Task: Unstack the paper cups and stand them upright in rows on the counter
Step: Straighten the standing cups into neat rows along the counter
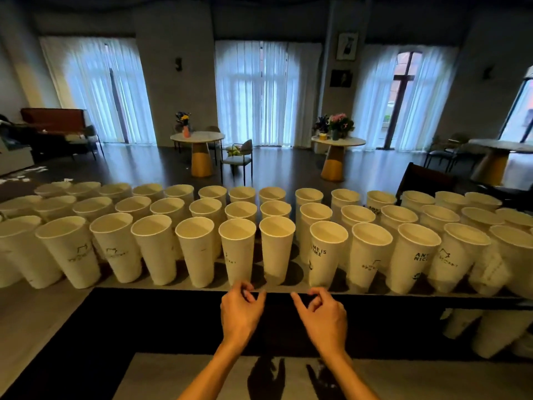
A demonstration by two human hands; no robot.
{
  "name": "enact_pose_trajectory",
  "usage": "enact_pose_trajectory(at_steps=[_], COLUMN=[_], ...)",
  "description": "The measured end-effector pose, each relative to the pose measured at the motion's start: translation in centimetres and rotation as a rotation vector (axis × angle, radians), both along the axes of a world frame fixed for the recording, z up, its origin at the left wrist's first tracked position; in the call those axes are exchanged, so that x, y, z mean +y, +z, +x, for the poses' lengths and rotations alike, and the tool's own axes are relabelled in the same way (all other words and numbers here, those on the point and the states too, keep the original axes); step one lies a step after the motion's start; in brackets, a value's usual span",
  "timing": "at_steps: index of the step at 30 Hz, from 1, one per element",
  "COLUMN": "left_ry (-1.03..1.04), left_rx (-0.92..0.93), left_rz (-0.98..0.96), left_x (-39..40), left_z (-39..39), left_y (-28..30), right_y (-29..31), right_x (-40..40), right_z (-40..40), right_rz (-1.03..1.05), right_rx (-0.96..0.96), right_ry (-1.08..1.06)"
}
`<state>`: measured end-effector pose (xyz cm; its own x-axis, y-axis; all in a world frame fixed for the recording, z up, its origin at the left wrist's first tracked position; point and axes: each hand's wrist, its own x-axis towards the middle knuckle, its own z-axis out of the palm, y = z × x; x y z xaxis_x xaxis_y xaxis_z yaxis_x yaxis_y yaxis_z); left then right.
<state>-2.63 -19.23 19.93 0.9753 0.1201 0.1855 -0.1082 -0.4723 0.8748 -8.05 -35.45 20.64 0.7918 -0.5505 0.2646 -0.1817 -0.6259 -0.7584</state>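
Three rows of paper cups (272,249) stand upright along the surface's (37,307) far edge. Left hand (240,308) and right hand (324,311) hover at its near edge, loosely curled, grip empty. Unstacking looks nearly finished; next calls for another stack.

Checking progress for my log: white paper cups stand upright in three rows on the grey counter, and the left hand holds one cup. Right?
Not quite. In the head view the left hand holds nothing, as does the right hand. The white paper cups do stand upright in three rows on the grey counter.
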Motion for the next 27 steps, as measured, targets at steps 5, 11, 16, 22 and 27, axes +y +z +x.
enact_pose_trajectory(at_steps=[5,11,16,22,27], left_ry=[0.04,-0.02,-0.054,-0.06,-0.058], left_rx=[0.094,0.137,0.135,0.114,0.11], left_rz=[0.045,0.082,0.14,0.138,0.168], left_x=[3.9,4.6,4.9,4.8,5.0], left_z=[2.3,4.8,6.1,6.9,7.0], left_y=[0.3,0.0,1.3,1.4,1.2], right_y=[1.6,2.1,1.9,1.8,1.2], right_x=[4.1,4.4,4.3,4.2,4.0], right_z=[4.5,7.7,9.0,10.0,10.4], right_rz=[0.025,0.152,0.12,0.103,0.084], right_rx=[0.164,0.342,0.327,0.312,0.333], right_ry=[0.022,0.035,0.055,0.065,0.053])
